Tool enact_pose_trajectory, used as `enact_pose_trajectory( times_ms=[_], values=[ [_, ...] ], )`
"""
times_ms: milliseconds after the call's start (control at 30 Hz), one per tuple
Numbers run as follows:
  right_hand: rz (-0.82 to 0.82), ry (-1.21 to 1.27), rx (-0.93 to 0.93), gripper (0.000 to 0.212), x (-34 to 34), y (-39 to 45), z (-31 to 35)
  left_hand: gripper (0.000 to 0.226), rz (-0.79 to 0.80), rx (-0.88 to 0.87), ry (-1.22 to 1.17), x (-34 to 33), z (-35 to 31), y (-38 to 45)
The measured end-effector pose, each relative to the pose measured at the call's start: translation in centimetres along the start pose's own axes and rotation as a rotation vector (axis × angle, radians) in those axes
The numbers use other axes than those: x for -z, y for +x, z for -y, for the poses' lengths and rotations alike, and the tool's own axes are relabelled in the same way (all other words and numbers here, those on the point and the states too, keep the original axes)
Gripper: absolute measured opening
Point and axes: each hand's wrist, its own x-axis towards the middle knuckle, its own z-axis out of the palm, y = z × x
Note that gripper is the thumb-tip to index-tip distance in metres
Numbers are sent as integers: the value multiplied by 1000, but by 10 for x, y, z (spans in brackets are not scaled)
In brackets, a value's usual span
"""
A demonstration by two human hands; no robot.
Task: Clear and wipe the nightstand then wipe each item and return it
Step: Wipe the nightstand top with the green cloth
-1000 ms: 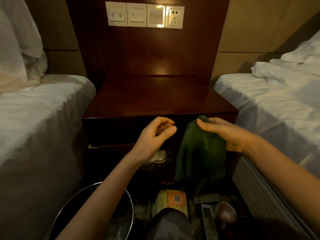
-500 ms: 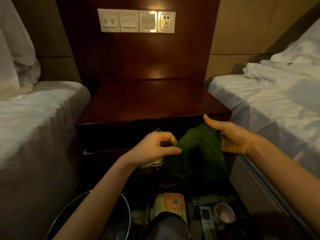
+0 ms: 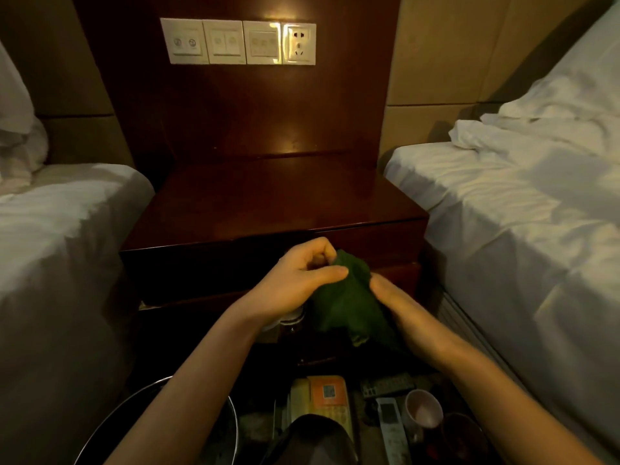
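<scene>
Right, both hands are on the dark green cloth, held in the air just in front of the front edge of the dark glossy wooden nightstand. Left hand has its fingers curled round the cloth's upper fold, thumb lying across it. Right hand is against the cloth's right side; most of its fingers are hidden behind the fabric, so I can't tell how tight that hold is.

The nightstand top shows nothing on it. The items sit on the floor below its front edge: a yellow and orange desk telephone, a dark remote control, a white remote control, a pale round cup. A dark round basin with a metal rim is at lower left. A small pale-lidded thing shows under the left wrist, can't identify it.

My read: clearing is done, step in hand is bunching the cloth into a pad for the wipe.

To do it well:
- Fold to a flat pad, no loose tail dragging.
- Start at the back edge under the white wall switch plates, pull strokes toward the front edge.
- Overlap passes, cover both back corners.
- The glossy top will likely show streaks, so finish with one direction only.
- Keep the cloth off the white bed sheets on either side.
</scene>
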Motion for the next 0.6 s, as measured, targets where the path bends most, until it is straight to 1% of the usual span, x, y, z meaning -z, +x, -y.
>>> enact_pose_trajectory(
  times_ms=[33,67,100,167,200,233,267,300,333,400,433,467,500,533,600],
  values=[
    [19,4,19,67,0,0,-5,17,-18,21,6,-3,-3,1],
    [-21,-46,51,76,-2,-2,-7,19,-48,49,9,-5,-5,3],
    [-99,-156,122,85,-4,-6,-7,19,-86,85,-2,-6,-7,4],
    [-217,-459,337,102,-9,-16,-5,20,-163,154,-69,-7,-8,8],
    [-249,-644,456,105,-9,-21,-7,20,-189,177,-121,-7,-7,9],
    [-275,-833,561,103,-6,-21,-14,20,-207,193,-179,-7,-7,10],
    [-294,-994,655,96,-7,-21,-18,21,-224,206,-238,-7,-7,11],
    [-322,-1095,730,85,-7,-19,-23,23,-241,218,-290,-8,-7,12],
    [-374,-1136,793,70,-7,-16,-26,24,-255,230,-329,-8,-8,12],
    [-476,-1094,905,39,-9,-12,-25,25,-262,260,-369,-10,-7,14],
    [-501,-1065,961,26,-8,-11,-22,24,-263,275,-381,-11,-6,14],
    [-495,-1034,996,18,-8,-11,-18,24,-268,293,-396,-12,-6,15],
    [-461,-996,999,17,-7,-10,-14,23,-276,312,-403,-13,-5,15],
    [-402,-937,961,18,-8,-11,-10,22,-283,331,-394,-13,-4,15],
    [-322,-735,778,14,-12,-13,-1,19,-264,358,-348,-12,-1,14]
  ],
)
